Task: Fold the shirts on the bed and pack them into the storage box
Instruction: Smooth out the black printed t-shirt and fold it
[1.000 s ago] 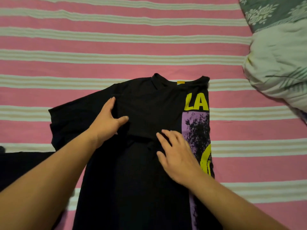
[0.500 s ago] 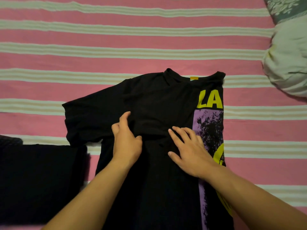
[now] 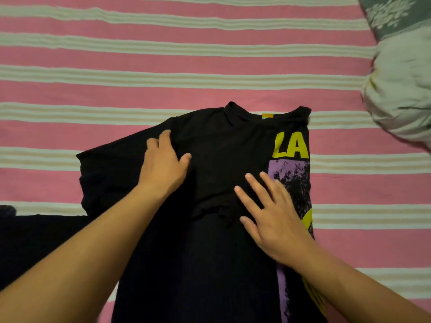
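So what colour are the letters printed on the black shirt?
Yellow: the letters "LA" on the shirt, above a purple print, seen in the head view.

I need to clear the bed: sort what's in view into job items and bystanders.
Job: black printed cotton T-shirt, pressed flat by the left hand and right hand; dark folded fabric, probably another shirt.
Lying about: crumpled pale green bedding; grey floral pillow; pink striped bedsheet.
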`<state>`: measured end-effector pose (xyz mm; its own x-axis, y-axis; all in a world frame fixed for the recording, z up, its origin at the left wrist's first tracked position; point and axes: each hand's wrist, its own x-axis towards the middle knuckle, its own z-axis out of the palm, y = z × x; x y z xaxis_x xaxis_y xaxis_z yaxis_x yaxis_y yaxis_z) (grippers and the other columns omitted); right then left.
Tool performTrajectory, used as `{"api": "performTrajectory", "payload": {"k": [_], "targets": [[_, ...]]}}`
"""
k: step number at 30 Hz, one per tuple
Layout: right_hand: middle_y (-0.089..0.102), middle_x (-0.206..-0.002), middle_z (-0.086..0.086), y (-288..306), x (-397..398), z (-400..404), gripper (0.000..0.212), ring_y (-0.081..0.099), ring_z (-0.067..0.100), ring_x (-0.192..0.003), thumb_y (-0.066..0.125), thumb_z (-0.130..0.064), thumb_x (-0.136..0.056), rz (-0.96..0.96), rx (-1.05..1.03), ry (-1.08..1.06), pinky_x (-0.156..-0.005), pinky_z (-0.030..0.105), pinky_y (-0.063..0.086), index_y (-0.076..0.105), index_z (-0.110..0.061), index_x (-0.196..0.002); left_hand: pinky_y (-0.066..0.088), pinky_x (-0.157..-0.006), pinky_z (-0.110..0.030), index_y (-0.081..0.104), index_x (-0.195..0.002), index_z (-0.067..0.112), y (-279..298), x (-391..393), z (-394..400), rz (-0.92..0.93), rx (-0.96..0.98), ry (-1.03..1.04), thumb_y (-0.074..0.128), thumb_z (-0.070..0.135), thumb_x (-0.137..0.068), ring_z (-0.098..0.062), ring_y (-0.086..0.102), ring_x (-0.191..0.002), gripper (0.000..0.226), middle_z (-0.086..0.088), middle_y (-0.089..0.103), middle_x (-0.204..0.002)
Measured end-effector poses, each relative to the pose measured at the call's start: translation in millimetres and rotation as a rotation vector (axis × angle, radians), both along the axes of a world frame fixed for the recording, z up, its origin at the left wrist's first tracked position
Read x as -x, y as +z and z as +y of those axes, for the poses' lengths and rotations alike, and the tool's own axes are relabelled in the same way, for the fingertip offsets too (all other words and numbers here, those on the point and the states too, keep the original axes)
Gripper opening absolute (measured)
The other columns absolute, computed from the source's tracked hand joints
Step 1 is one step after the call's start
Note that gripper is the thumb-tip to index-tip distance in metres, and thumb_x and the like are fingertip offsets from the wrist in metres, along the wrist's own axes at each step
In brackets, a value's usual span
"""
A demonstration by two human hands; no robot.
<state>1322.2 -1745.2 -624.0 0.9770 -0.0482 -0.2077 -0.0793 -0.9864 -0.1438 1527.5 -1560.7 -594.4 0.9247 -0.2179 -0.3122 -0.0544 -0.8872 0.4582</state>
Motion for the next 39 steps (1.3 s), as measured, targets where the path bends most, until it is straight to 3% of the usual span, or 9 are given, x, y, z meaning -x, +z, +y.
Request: {"api": "performTrajectory", "payload": {"k": [6,11,14,18,21,24,29,35,39], "targets": [[-0.020,-0.166,-0.005,-33.2,21.3,-66.0,0.068,-0.027,0.023,-0.151,0.000,-0.068,-0.097,0.212,0.080,-0.322,-0.124,0.052,-0.003,-0.018,-0.037,-0.155,0.045,-0.105,-0.045,0.045,-0.138,0.019,-26.1,-32.6,10.0,0.114,-0.039,-0.094,0.070,0.034,-0.094,-0.033,0.053,-0.121,0.053,-0.010,0.033,-0.142],[-0.010,-0.168,-0.004,-14.2,14.5,-64.4,0.072,-0.020,0.022,-0.153,0.007,-0.069,-0.095,0.157,0.009,-0.344,-0.124,0.049,-0.006,-0.002,-0.036,-0.159,0.044,-0.106,-0.044,0.055,-0.129,0.013,-29.4,-40.8,6.8,0.186,0.002,0.001,0.067,0.046,-0.094,-0.029,0.054,-0.112,0.050,-0.010,0.033,-0.142],[-0.011,-0.168,-0.001,-6.4,-3.7,-70.1,0.066,-0.020,0.019,-0.153,0.012,-0.059,-0.101,-0.008,0.006,-0.344,-0.125,0.045,-0.006,0.000,-0.029,-0.159,0.052,-0.088,-0.041,0.063,-0.118,0.016,-21.2,-42.6,4.5,0.230,0.171,0.137,0.063,0.043,-0.098,-0.026,0.063,-0.098,0.034,-0.011,0.055,-0.128],[-0.020,-0.167,0.000,-30.1,-19.0,-85.8,0.068,-0.027,0.021,-0.150,-0.005,-0.063,-0.096,0.212,0.055,-0.278,-0.124,0.051,-0.007,-0.016,-0.034,-0.157,0.044,-0.070,-0.035,0.059,-0.104,0.017,-5.7,-31.2,1.4,0.005,0.094,-0.030,0.058,0.037,-0.101,-0.015,0.059,-0.079,0.020,0.002,0.061,-0.090],[0.010,-0.167,0.010,-13.9,-21.4,-65.5,0.072,0.002,0.033,-0.154,0.019,-0.059,-0.098,0.133,0.088,-0.355,-0.124,0.053,0.006,0.013,-0.024,-0.160,0.051,-0.077,-0.040,0.054,-0.109,0.023,8.3,-35.2,-9.6,-0.059,-0.033,-0.178,0.055,0.042,-0.101,-0.019,0.060,-0.082,0.021,0.004,0.061,-0.091],[0.051,-0.126,0.007,19.0,-18.3,12.5,0.055,0.049,0.028,-0.116,0.053,-0.048,-0.090,-0.246,-0.202,-0.233,-0.099,0.042,0.046,0.054,-0.014,-0.134,0.048,-0.065,-0.034,0.055,-0.103,0.018,17.8,-48.4,-27.9,0.046,-0.041,-0.220,0.056,0.035,-0.101,-0.018,0.062,-0.077,0.017,0.000,0.063,-0.088],[0.052,-0.133,0.007,-6.6,-24.2,109.1,0.077,0.052,0.028,-0.118,0.069,-0.054,-0.082,-0.060,-0.227,-0.102,-0.102,0.045,0.046,0.048,-0.014,-0.145,0.058,-0.061,-0.034,0.058,-0.101,0.017,11.4,-63.5,-18.5,0.339,0.060,0.068,0.059,0.027,-0.102,-0.024,0.068,-0.073,0.010,-0.010,0.064,-0.089],[0.063,-0.099,0.006,-11.3,-46.1,118.2,0.036,0.056,0.027,-0.093,0.077,-0.027,-0.080,-0.130,-0.063,-0.121,-0.083,0.044,0.049,0.069,-0.011,-0.111,0.041,-0.061,-0.031,0.060,-0.095,0.018,-13.1,-63.6,8.9,0.587,0.279,0.242,0.053,0.027,-0.105,-0.019,0.056,-0.075,0.016,-0.008,0.063,-0.099],[0.062,-0.083,-0.003,15.2,-55.6,107.8,0.012,0.053,0.020,-0.084,0.072,-0.023,-0.085,-0.276,-0.208,-0.310,-0.075,0.038,0.045,0.071,-0.019,-0.096,0.038,-0.058,-0.031,0.062,-0.093,0.018,-2.2,-58.0,0.2,0.460,0.253,0.243,0.056,0.025,-0.103,-0.020,0.055,-0.075,0.014,-0.007,0.062,-0.093]]}}
